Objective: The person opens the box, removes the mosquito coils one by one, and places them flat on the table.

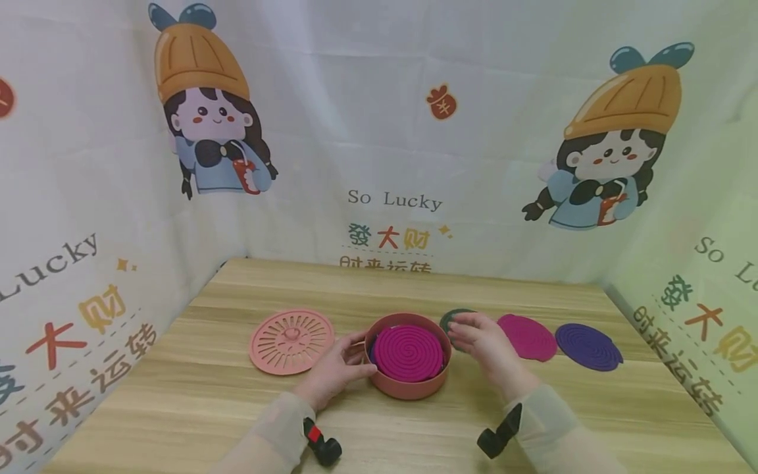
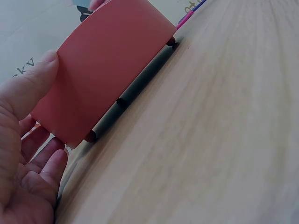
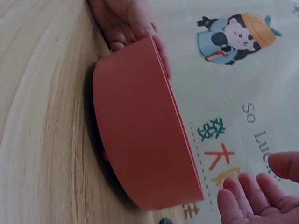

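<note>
A round coral-red mosquito coil box [image 1: 408,390] stands on small feet on the table. Inside it lies a magenta mosquito coil [image 1: 408,353], with a dark edge showing beneath. My left hand [image 1: 335,370] holds the box at its left side; in the left wrist view its thumb [image 2: 39,84] lies at the upper rim and its fingers curl by the lower edge. To the right of the box, my right hand [image 1: 488,345] hovers with relaxed fingers, apart from the wall and holding nothing. It partly covers a dark green coil [image 1: 456,321] behind it.
The slotted coral lid [image 1: 290,359] with a centre knob lies left of the box. Towards the right rest a flat magenta coil [image 1: 530,337] and a purple coil [image 1: 586,347]. A printed cloth [image 1: 379,131] hangs around the wooden table [image 1: 195,421].
</note>
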The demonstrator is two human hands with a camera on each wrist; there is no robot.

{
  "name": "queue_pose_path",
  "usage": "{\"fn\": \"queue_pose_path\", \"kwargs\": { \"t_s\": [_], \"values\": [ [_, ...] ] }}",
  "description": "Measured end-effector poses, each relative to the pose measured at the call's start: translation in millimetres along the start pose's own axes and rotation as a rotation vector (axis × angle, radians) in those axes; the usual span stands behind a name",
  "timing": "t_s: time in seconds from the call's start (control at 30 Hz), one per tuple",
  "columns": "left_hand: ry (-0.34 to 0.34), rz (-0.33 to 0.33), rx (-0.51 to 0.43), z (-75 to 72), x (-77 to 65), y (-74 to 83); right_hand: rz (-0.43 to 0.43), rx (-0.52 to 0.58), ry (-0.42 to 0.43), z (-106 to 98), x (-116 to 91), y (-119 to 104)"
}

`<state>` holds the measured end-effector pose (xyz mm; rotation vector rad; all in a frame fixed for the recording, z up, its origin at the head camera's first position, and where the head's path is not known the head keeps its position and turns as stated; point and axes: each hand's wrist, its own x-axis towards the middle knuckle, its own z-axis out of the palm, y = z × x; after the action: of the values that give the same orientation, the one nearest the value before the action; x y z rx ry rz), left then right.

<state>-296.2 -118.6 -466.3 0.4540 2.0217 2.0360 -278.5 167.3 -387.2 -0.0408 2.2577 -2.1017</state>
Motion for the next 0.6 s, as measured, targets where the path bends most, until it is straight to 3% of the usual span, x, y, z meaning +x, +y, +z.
{"fn": "queue_pose_path", "kwargs": {
  "t_s": [0.6],
  "values": [
    [-0.001,-0.007,0.001,-0.7,0.7,-0.5,-0.113,-0.529,-0.027,46.7,12.6,10.1]
  ]
}}
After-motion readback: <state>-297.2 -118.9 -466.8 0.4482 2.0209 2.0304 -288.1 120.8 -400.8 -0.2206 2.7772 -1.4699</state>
